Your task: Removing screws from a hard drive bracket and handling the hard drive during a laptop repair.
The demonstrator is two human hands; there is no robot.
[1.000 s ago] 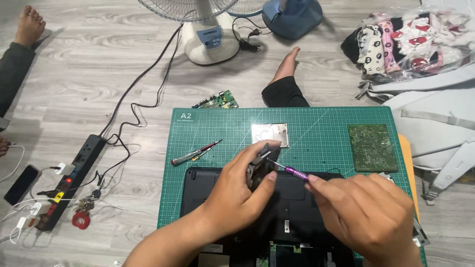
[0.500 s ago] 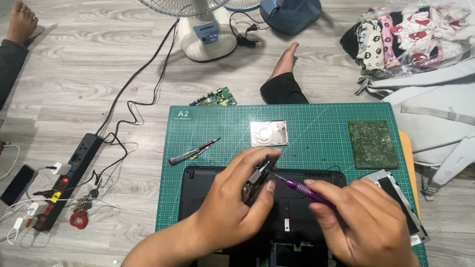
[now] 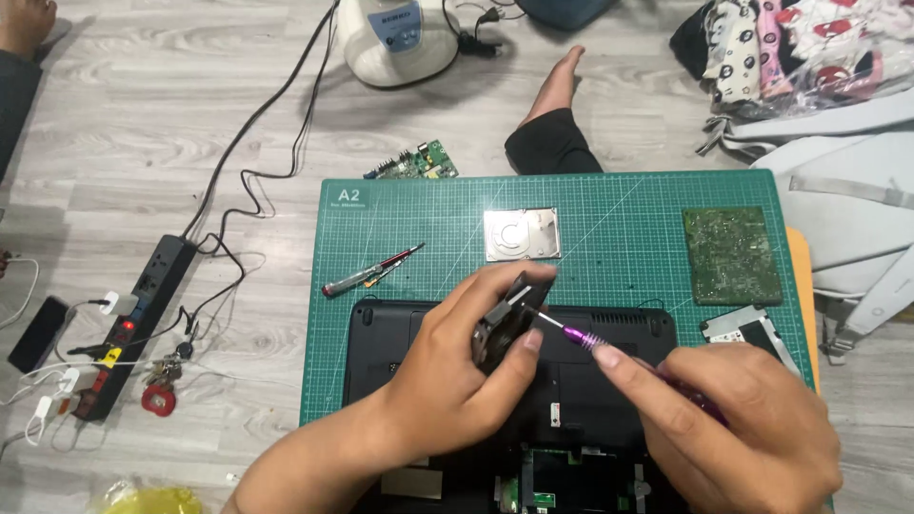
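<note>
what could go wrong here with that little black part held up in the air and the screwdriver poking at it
1. The left hand pinches the small black part above the opened laptop; a slip might drop it onto the exposed boards.
2. The purple screwdriver in the right hand points toward the left fingers; it may jab them if it skids.
3. Any freed screw could roll off the green cutting mat.

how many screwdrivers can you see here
2: a red-handled screwdriver lying on the green cutting mat, left of centre, and a purple screwdriver held in the right hand. Others may be hidden under the hands.
</note>
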